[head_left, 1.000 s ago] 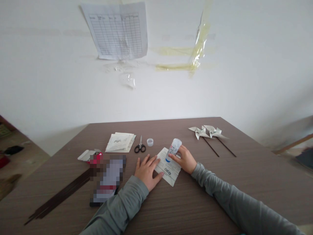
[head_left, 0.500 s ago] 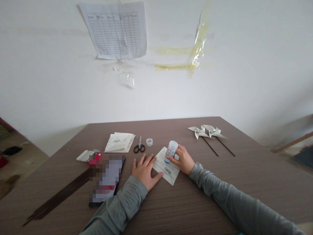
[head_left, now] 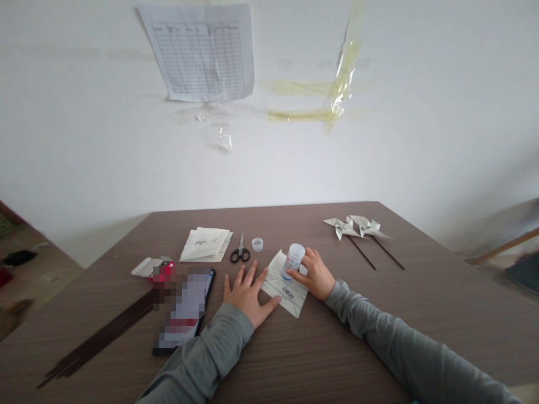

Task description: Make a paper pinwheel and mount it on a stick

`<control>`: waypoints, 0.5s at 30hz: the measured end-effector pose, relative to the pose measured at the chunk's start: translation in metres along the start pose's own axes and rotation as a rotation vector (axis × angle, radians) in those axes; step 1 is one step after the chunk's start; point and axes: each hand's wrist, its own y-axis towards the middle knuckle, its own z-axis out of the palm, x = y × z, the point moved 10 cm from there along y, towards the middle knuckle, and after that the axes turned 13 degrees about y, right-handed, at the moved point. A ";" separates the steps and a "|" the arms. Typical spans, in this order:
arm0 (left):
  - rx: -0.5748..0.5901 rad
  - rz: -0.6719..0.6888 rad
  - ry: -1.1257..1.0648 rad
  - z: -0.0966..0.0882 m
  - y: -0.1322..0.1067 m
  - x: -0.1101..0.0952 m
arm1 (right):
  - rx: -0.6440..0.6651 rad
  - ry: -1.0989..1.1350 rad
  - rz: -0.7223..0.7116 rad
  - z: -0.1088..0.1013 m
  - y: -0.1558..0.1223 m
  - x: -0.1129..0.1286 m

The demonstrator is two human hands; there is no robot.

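One brown table (head_left: 379, 342) by a white wall (head_left: 421, 140): left hand (head_left: 248, 294) flat on paper (head_left: 291, 294), right hand (head_left: 319, 276) gripping bottle (head_left: 293, 257)

Plain office-like craft room, brown desk (head_left: 320, 348), table sheet (head_left: 201, 51) taped on white wall (head_left: 421, 140)

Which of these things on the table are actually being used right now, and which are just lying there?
In use: paper sheet under the flat left hand; bottle tipped onto it in the right hand; probably the loose cap.
Lying about: scissors, paper stack, two pinwheels, dark sticks, phone.
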 end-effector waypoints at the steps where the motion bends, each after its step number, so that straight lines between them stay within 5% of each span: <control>1: -0.021 -0.005 -0.001 -0.001 0.000 0.000 | 0.004 0.000 -0.002 0.000 0.000 0.000; 7: -0.174 -0.042 -0.005 -0.012 -0.003 0.004 | -0.026 -0.009 0.000 -0.003 0.000 -0.003; 15: -0.149 -0.052 -0.025 -0.015 -0.001 0.008 | 0.020 -0.029 0.003 0.002 0.001 0.004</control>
